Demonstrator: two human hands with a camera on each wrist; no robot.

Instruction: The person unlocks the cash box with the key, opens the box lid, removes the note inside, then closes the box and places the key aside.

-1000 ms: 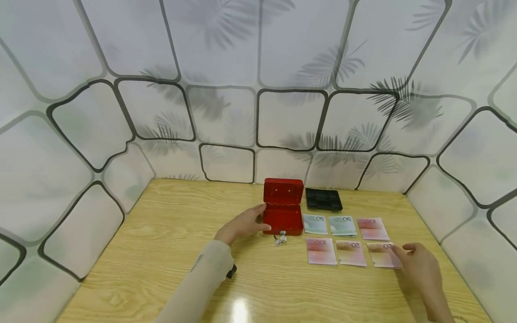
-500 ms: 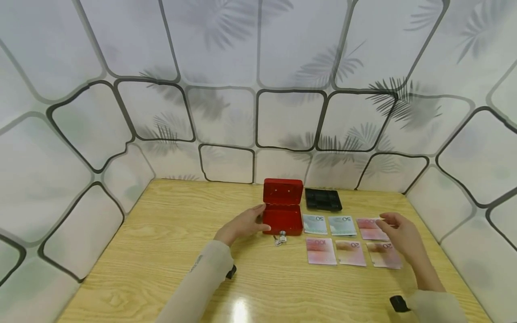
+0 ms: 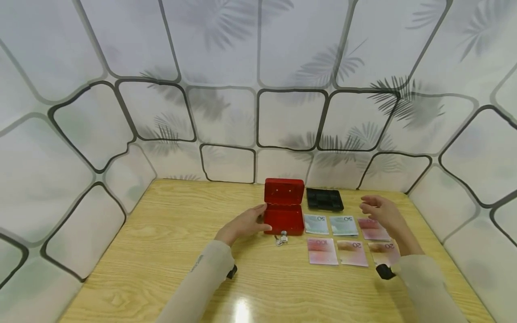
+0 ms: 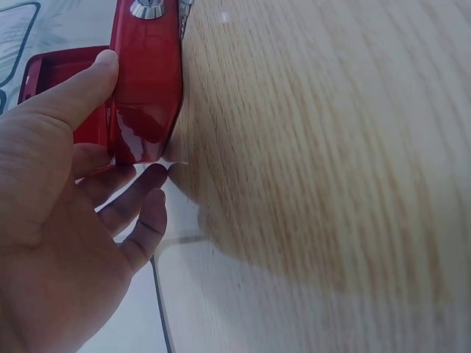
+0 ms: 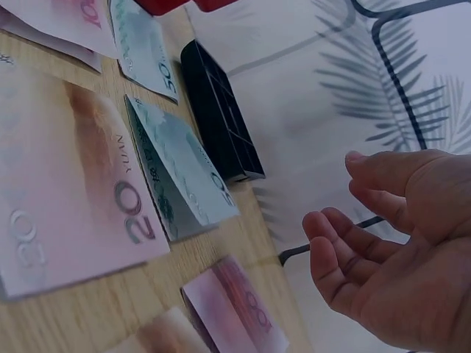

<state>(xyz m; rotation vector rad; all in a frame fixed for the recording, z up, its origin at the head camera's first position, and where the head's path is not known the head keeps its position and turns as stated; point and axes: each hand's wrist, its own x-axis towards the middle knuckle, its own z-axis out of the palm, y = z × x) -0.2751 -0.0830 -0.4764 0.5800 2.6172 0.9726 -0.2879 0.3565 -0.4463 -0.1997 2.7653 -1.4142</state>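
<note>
A small red cash box (image 3: 282,220) stands on the table with its lid (image 3: 284,191) raised at the back. My left hand (image 3: 245,223) holds its left side; in the left wrist view the thumb lies on the box's front corner and the fingers reach round the side. Keys (image 3: 278,241) hang at the silver lock in front. To the right, folded banknotes lie in two rows, among them a green 50 note (image 3: 343,225) and a pink 100 note (image 3: 322,251). My right hand (image 3: 383,213), fingers loosely bent and nothing between them, hovers over the far right 100 note (image 3: 372,228).
A black compartment tray (image 3: 324,199) sits behind the 50 notes, right of the box. Two 20 notes (image 3: 352,252) lie in the nearer row. Patterned white cloth walls (image 3: 226,161) bound the wooden table (image 3: 181,211) at the back and sides.
My right hand has moved away from the nearer 20 note, past the 100 note, toward the back of the table. The left hand stays on the cash box.
</note>
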